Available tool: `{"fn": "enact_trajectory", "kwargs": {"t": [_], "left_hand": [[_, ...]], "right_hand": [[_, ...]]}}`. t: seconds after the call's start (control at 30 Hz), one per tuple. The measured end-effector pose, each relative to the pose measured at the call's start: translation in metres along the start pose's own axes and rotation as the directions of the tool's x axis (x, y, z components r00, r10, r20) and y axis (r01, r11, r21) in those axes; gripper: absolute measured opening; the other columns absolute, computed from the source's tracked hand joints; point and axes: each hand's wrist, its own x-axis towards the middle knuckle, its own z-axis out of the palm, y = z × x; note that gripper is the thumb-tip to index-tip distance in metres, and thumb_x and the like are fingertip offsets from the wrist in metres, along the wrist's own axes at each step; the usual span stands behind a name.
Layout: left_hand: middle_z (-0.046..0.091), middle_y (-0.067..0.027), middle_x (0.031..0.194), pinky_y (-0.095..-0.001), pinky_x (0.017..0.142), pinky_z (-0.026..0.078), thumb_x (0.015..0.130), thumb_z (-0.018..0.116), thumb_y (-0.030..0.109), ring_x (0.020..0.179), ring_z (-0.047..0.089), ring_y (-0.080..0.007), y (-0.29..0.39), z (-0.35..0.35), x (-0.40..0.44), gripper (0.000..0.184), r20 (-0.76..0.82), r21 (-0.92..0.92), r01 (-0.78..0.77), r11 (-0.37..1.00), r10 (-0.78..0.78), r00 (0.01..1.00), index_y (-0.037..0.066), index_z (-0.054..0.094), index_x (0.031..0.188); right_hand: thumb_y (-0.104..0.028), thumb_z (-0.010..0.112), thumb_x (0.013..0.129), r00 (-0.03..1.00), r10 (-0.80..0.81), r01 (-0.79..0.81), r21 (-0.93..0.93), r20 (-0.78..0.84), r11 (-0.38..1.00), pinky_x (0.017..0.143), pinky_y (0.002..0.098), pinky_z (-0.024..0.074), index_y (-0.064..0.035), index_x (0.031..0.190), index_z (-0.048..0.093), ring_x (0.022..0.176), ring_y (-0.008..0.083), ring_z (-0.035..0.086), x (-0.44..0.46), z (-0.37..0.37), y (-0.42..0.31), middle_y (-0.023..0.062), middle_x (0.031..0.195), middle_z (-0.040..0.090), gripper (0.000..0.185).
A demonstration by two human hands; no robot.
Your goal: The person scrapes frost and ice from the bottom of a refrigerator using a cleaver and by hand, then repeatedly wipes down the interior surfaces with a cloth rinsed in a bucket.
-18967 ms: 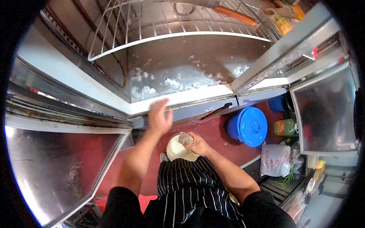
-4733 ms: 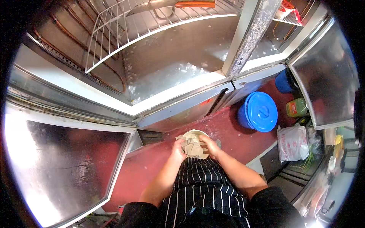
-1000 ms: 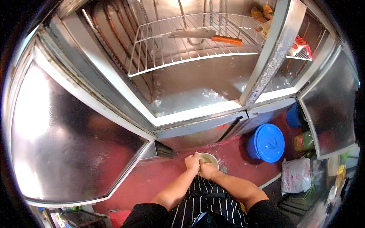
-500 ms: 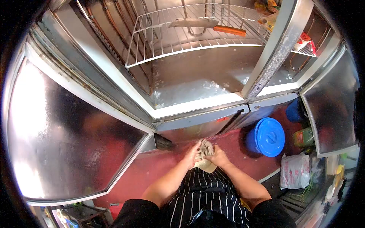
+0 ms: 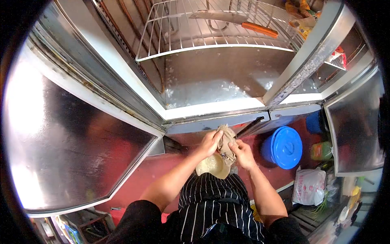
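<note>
A damp-looking greyish-beige cloth (image 5: 227, 147) hangs between my two hands, partly unfolded. My left hand (image 5: 210, 144) is closed on its upper left side. On the right edge, my right hand (image 5: 242, 154) pinches the cloth with thumb and fingers. Just below the cloth is a cream-coloured bowl (image 5: 212, 166), close against my striped apron; what supports it is hidden. In front of me, a large steel fridge stands with its upper doors open. A knife (image 5: 260, 29) with an orange handle lies on its white wire shelf (image 5: 183, 49).
Open steel doors flank me, a wide one (image 5: 81, 150) at left and another (image 5: 355, 122) at right. A lidded blue bucket (image 5: 287, 147) stands on the red floor, near a white plastic bag (image 5: 309, 187). Yellow packets (image 5: 302, 24) lie on the shelf's right side.
The cloth was bunched low over the bowl between both hands. Now it is raised toward the fridge and more spread out, with my hands farther apart and more of the bowl showing.
</note>
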Motion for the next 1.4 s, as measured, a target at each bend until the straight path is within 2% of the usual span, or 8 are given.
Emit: {"fn": "enact_trajectory", "kwargs": {"t": [0.2,0.5,0.77,0.87,1.03,1.2,1.37,1.4], "left_hand": [[0.072,-0.0132,0.095,-0.0416,0.082,0.051,0.102,0.052,0.030,0.089,0.066,-0.0294,0.024,-0.083,0.062,0.033,-0.464,0.617,-0.088,0.782,0.453,0.761,0.003,0.071,0.100],[0.066,-0.0105,0.092,-0.0464,0.086,0.048,0.087,0.063,0.022,0.093,0.059,-0.0335,-0.019,-0.145,0.102,0.013,-0.583,0.746,0.116,0.656,0.558,0.590,0.010,0.067,0.088],[0.064,-0.0098,0.087,-0.0462,0.081,0.048,0.082,0.067,0.024,0.088,0.059,-0.0320,-0.019,-0.147,0.105,0.016,-0.540,0.804,0.149,0.576,0.600,0.591,0.009,0.063,0.086],[0.064,-0.0099,0.087,-0.0465,0.079,0.048,0.082,0.067,0.025,0.085,0.060,-0.0328,-0.016,-0.148,0.106,0.018,-0.538,0.809,0.156,0.566,0.607,0.585,0.009,0.062,0.086],[0.064,-0.0108,0.087,-0.0460,0.075,0.048,0.081,0.067,0.025,0.084,0.060,-0.0333,-0.014,-0.147,0.103,0.018,-0.527,0.812,0.150,0.564,0.600,0.602,0.008,0.062,0.086],[0.063,-0.0107,0.086,-0.0461,0.075,0.048,0.080,0.067,0.026,0.084,0.059,-0.0330,-0.015,-0.148,0.105,0.019,-0.521,0.809,0.128,0.574,0.598,0.609,0.008,0.061,0.086],[0.063,-0.0107,0.087,-0.0463,0.079,0.047,0.082,0.067,0.021,0.085,0.058,-0.0338,-0.015,-0.146,0.104,0.015,-0.523,0.808,0.156,0.568,0.571,0.633,0.008,0.061,0.086],[0.063,-0.0109,0.087,-0.0464,0.078,0.048,0.082,0.067,0.021,0.085,0.058,-0.0339,-0.016,-0.147,0.104,0.015,-0.526,0.808,0.164,0.566,0.566,0.635,0.008,0.061,0.086]], "right_hand": [[-0.030,0.065,0.097,0.995,0.071,-0.097,0.575,0.067,0.812,0.088,0.0325,0.0533,-0.0012,0.134,0.055,0.097,0.0178,0.067,0.021,0.006,-0.074,0.0093,0.115,0.069,0.048],[-0.045,0.064,0.096,0.996,0.088,-0.071,0.418,-0.021,0.906,0.095,0.0393,0.0525,0.0025,0.127,0.059,0.109,0.0255,0.066,0.168,-0.003,-0.141,0.0171,0.116,0.068,0.058],[-0.010,0.058,0.098,0.997,0.018,-0.012,0.089,-0.075,0.996,0.091,0.0329,0.0490,-0.0041,0.127,0.058,0.102,0.0181,0.063,0.348,-0.060,-0.128,0.0093,0.112,0.068,0.029],[-0.006,0.064,0.097,0.728,-0.674,0.645,-0.460,0.128,0.610,0.093,0.0345,0.0504,-0.0059,0.127,0.057,0.104,0.0187,0.061,0.385,-0.047,-0.105,0.0069,0.107,0.066,0.030],[-0.045,0.052,0.099,0.839,-0.457,0.323,-0.946,0.295,-0.017,0.119,0.0524,0.0232,-0.0119,0.155,0.036,0.142,0.0369,0.035,0.379,0.031,-0.079,0.0188,0.152,0.040,0.067],[-0.041,0.046,0.099,0.819,-0.343,0.482,-0.876,0.460,-0.023,0.126,0.0507,0.0147,-0.0135,0.155,0.037,0.150,0.0391,0.024,0.371,0.085,-0.081,0.0213,0.160,0.031,0.063],[-0.023,0.051,0.097,0.671,-0.550,0.693,-0.685,0.497,0.226,0.086,0.0480,0.0565,-0.0078,0.129,0.059,0.101,0.0307,0.068,0.372,0.065,-0.091,0.0215,0.110,0.067,0.036],[-0.021,0.051,0.098,0.904,-0.235,0.372,-0.387,0.356,0.844,0.062,0.0402,0.0514,-0.0058,0.116,0.063,0.074,0.0253,0.062,0.375,0.051,-0.097,0.0164,0.088,0.064,0.026]]}}
